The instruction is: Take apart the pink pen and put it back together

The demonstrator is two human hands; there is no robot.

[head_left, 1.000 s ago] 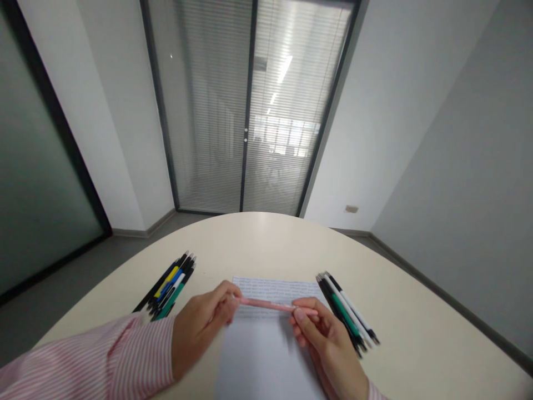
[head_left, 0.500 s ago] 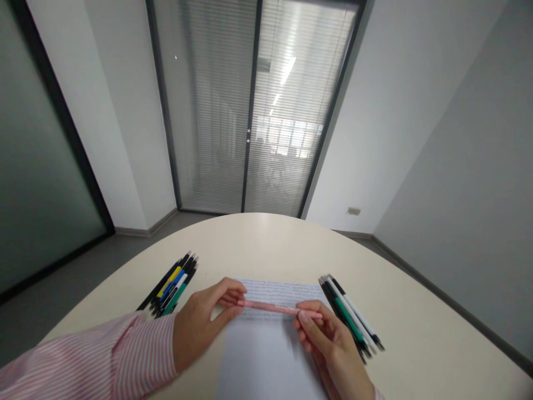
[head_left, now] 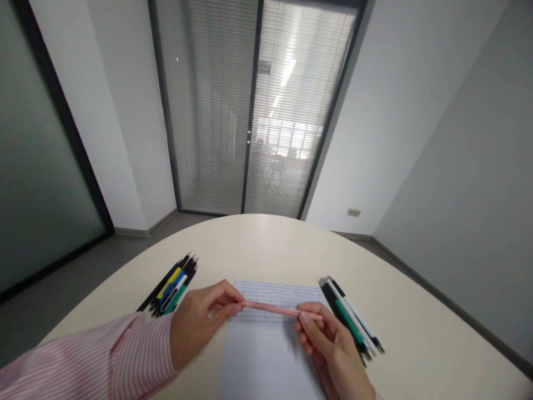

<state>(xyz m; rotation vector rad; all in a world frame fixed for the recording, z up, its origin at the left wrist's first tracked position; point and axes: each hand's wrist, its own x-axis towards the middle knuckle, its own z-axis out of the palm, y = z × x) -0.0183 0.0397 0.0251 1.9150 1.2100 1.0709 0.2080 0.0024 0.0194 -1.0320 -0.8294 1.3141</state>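
Note:
A pink pen is held level between both hands, just above a white sheet of paper with lines of writing along its far edge. My left hand pinches the pen's left end between thumb and fingers. My right hand pinches the right end. Both hands are closed on the pen. A pink-striped sleeve covers my left forearm.
A bundle of black, yellow, blue and green pens lies left of the paper. Another bundle of black, white and green pens lies right of it. All rest on a round cream table, with a glass door and blinds beyond.
The left thumb and fingers have closed a little tighter on the pen's end. The pen and both hands stay in nearly the same place.

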